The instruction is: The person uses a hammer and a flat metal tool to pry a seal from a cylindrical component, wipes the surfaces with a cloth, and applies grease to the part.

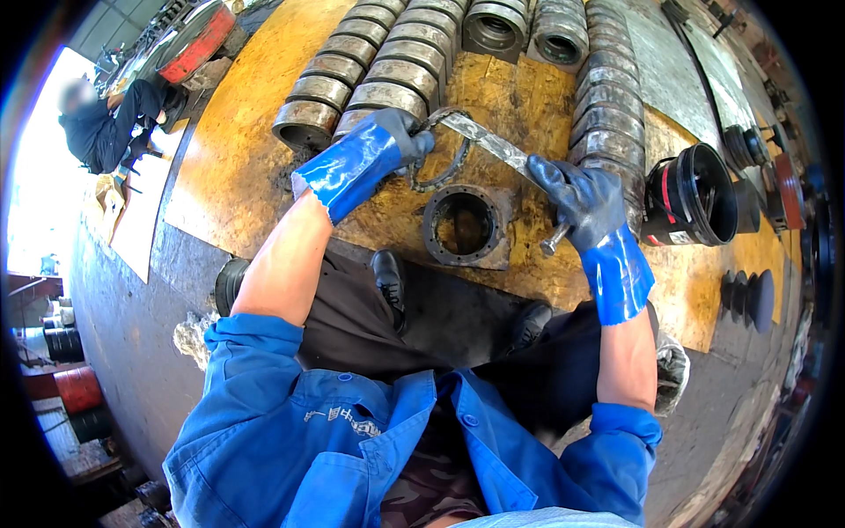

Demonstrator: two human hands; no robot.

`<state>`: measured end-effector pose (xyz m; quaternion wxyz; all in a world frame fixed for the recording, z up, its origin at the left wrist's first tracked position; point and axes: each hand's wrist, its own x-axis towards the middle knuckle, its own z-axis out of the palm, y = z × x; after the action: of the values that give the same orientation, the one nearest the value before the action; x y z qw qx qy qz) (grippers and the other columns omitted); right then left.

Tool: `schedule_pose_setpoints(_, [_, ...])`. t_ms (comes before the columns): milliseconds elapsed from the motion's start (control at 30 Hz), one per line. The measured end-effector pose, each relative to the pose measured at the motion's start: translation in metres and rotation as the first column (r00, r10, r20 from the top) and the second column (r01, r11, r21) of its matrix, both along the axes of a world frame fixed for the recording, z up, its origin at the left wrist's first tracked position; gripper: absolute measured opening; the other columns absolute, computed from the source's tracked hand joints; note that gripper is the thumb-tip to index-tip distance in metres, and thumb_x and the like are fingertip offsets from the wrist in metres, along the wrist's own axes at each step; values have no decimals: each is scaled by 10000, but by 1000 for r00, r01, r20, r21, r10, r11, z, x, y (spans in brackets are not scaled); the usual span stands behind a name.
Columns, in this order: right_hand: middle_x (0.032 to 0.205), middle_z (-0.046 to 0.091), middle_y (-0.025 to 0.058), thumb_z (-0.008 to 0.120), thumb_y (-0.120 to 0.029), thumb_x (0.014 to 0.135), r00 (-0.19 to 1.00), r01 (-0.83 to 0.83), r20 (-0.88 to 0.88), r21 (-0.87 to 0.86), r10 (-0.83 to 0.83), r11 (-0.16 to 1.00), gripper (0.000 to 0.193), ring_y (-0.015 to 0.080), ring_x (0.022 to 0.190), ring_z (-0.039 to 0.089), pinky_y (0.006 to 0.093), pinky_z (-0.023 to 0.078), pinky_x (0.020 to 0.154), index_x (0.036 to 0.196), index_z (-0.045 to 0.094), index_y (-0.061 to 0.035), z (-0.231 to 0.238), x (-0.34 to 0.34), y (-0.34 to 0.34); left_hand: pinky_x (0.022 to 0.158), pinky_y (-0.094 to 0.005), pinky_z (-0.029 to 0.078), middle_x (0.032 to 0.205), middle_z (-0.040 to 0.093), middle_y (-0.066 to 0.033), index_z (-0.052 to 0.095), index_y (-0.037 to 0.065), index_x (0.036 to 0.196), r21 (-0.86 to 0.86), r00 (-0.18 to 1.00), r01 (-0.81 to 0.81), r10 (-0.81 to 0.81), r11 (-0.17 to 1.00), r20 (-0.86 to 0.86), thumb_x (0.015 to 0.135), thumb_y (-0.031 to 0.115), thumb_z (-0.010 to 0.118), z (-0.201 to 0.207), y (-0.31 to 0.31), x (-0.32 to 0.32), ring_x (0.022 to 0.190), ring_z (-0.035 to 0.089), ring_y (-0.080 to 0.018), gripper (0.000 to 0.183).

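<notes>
Both my hands wear blue rubber gloves with dark fingers. My left hand (400, 136) grips the far end of a long greasy metal tool (482, 136), where a thin dark ring (444, 167) hangs. My right hand (581, 194) is closed on the same tool's near end, whose round handle tip (553, 242) pokes out below the fist. The tool is held above a dark round metal housing with a square flange (465, 224) lying on the yellow board (238, 167).
Rows of grey metal rings (370, 70) lie on the board ahead, with another stack (607, 114) on the right. A black bucket (691, 194) lies on its side at the right. My shoes (389, 277) rest below the board. Another person (106, 119) crouches at far left.
</notes>
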<state>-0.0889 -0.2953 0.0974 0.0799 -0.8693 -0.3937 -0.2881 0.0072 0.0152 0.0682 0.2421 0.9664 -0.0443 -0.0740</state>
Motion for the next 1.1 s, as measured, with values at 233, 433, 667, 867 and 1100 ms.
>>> schedule_pose_setpoints(233, [755, 610, 108, 644, -111, 687, 982, 101, -155, -22, -103, 995, 585, 305, 650, 593, 388, 466, 593, 1264, 559, -158, -11, 8, -15, 604, -316, 471, 706, 653, -107, 686, 16, 853, 32, 995, -26, 28, 999, -92, 767, 267, 670, -1, 5, 5, 637, 573, -146, 266])
schedule_pose_setpoints(433, [1000, 674, 80, 652, -52, 700, 973, 114, -214, 121, -86, 986, 521, 273, 755, 632, 396, 497, 644, 1211, 592, -138, -19, 10, -21, 576, -326, 457, 660, 640, -86, 698, 21, 860, -58, 995, -62, 57, 996, -80, 784, 262, 646, 16, -1, -5, 595, 560, -151, 258])
schedule_pose_setpoints(667, [973, 672, 105, 626, -84, 813, 930, 112, -367, 229, -21, 967, 349, 288, 765, 634, 387, 500, 649, 1161, 619, -110, -27, 17, -26, 604, -331, 502, 612, 644, -92, 676, 51, 722, -15, 998, -11, 10, 1000, -60, 773, 508, 620, 19, 7, -4, 598, 626, -185, 463])
schedule_pose_setpoints(867, [1020, 673, 114, 628, -113, 850, 912, 140, -410, 344, 14, 929, 275, 273, 837, 656, 360, 523, 720, 1122, 639, -78, -46, 24, -33, 570, -337, 488, 606, 636, -101, 687, 53, 760, -87, 1000, 10, -11, 996, -2, 818, 422, 638, 43, 0, -19, 552, 606, -185, 377])
schedule_pose_setpoints(1100, [963, 675, 125, 611, -71, 861, 752, 321, -646, 531, 129, 784, 269, 231, 824, 655, 318, 517, 732, 1128, 629, -40, -51, 25, -28, 526, -318, 454, 604, 626, -75, 682, 37, 848, -277, 996, 37, -13, 960, 89, 847, 335, 644, 51, 4, -26, 535, 569, -149, 300])
